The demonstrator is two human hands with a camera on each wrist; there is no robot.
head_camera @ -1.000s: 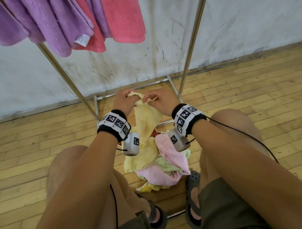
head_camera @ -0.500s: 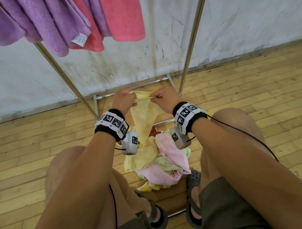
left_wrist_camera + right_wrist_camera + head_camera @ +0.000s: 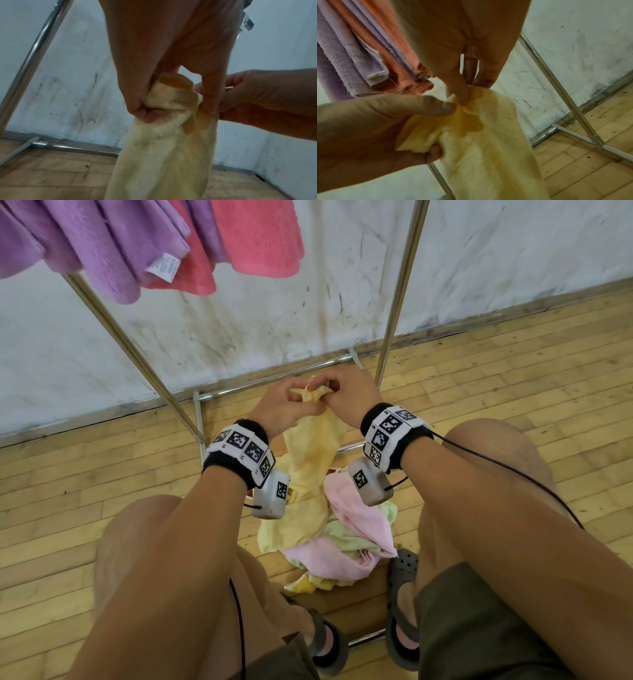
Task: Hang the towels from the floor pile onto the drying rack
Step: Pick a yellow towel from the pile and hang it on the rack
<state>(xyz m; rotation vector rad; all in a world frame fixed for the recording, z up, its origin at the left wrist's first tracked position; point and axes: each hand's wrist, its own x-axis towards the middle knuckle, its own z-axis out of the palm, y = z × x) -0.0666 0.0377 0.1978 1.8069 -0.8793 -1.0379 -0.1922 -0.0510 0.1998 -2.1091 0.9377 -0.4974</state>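
Both hands hold the top edge of a pale yellow towel (image 3: pixel 308 460) above the floor pile (image 3: pixel 342 546) of pink, green and yellow towels. My left hand (image 3: pixel 281 409) bunches the edge between thumb and fingers (image 3: pixel 152 115). My right hand (image 3: pixel 346 395) pinches the same edge (image 3: pixel 481 121) right beside it, the two hands almost touching. The towel (image 3: pixel 163 155) hangs down from the hands to the pile. The metal drying rack (image 3: pixel 400 292) stands just behind, with purple towels (image 3: pixel 102 244) and a pink towel (image 3: pixel 260 237) hanging at the top left.
I crouch with my knees either side of the pile and sandalled feet (image 3: pixel 404 604) close to it. The rack's base bars (image 3: pixel 274 378) lie on the wooden floor against a scuffed white wall (image 3: pixel 239 320). A cable (image 3: pixel 513 470) runs from the right wrist.
The hands had the towel edge stretched a little between them; they have now come together and bunched it. The towel is still lifted from the pile.
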